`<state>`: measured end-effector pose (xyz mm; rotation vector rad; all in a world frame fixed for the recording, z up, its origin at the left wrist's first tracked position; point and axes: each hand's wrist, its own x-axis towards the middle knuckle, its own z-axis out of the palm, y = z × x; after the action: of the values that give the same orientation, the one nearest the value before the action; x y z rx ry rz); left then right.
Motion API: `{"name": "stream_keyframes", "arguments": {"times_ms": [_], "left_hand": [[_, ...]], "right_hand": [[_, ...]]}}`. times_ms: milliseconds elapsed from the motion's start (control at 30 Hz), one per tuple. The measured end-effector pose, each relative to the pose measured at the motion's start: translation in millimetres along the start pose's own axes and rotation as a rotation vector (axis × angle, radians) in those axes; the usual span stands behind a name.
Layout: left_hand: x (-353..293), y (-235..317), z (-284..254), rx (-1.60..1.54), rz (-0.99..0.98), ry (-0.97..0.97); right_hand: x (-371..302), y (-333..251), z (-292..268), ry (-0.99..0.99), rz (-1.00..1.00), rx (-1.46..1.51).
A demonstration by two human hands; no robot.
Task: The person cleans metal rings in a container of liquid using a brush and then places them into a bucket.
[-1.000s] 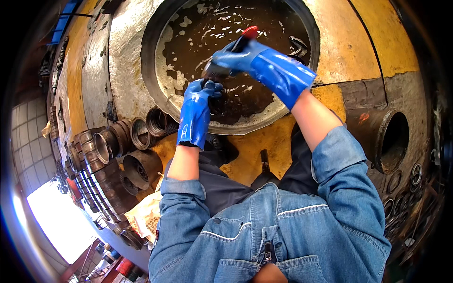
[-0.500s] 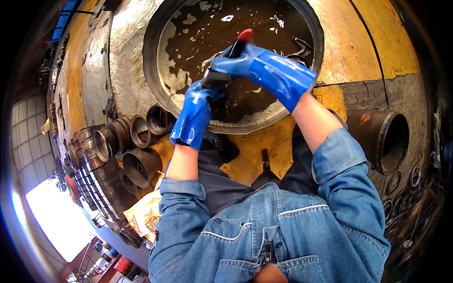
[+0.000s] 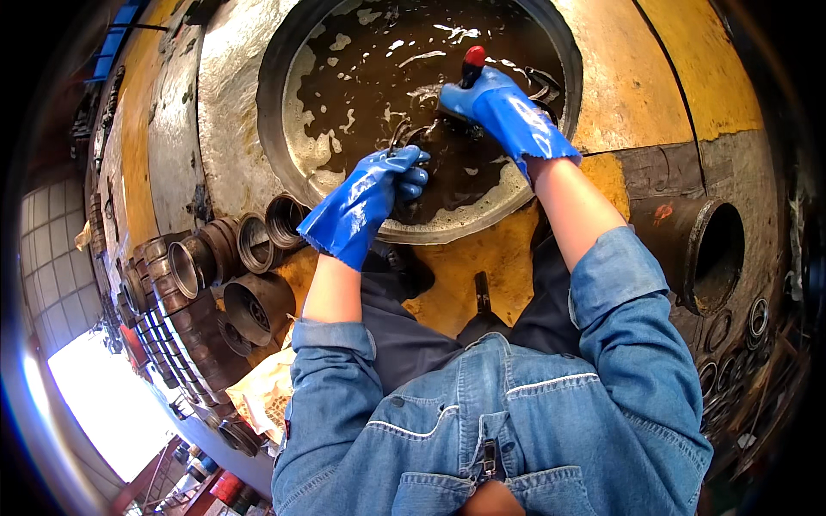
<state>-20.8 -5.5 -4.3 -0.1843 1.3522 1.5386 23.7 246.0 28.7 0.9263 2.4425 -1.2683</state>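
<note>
A wide round tub (image 3: 274, 112) of murky brown liquid with patches of foam stands in front of me. Over its near left part, my left hand (image 3: 387, 182), in a blue rubber glove, has its fingers curled round a dark curved metal part (image 3: 401, 132), mostly hidden by the glove and the liquid. Farther right, at the liquid's surface, my right hand (image 3: 486, 93), also gloved in blue, closes on a tool with a red-tipped black handle (image 3: 473, 62). The tool's working end cannot be seen. The two hands are apart.
Dark metal pieces (image 3: 544, 86) poke from the liquid at the tub's right side. Metal rings and sleeves (image 3: 254, 241) line the floor on the left, beside a short cylinder (image 3: 258, 307). A large pipe (image 3: 718, 254) lies at right, near several thin rings (image 3: 757, 322).
My hands have moved apart. The right hand has gone right and lower into the tub with the tool; the left has turned and lowered the metal part toward the liquid.
</note>
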Motion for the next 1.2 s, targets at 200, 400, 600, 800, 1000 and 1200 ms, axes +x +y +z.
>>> {"name": "stream_keyframes", "arguments": {"times_ms": [200, 400, 600, 800, 1000, 1200], "left_hand": [[-3, -8, 26, 0.116, 0.469, 0.022], [2, -7, 11, -0.012, 0.182, -0.008], [-8, -11, -2, 0.207, 0.322, 0.141], [-9, -11, -6, 0.201, 0.342, 0.176], [-6, -13, -10, 0.151, 0.335, 0.179], [-9, -9, -9, 0.168, 0.335, 0.111]], "right_hand": [[-4, 13, -24, 0.141, -0.04, 0.274], [-7, 8, -23, 0.042, -0.124, 0.332], [9, -13, 19, -0.342, -0.36, 0.438], [16, -10, 25, -0.292, -0.172, 0.144], [1, -15, 8, -0.189, -0.16, 0.127], [0, -31, 38, -0.284, -0.255, 0.097]]}}
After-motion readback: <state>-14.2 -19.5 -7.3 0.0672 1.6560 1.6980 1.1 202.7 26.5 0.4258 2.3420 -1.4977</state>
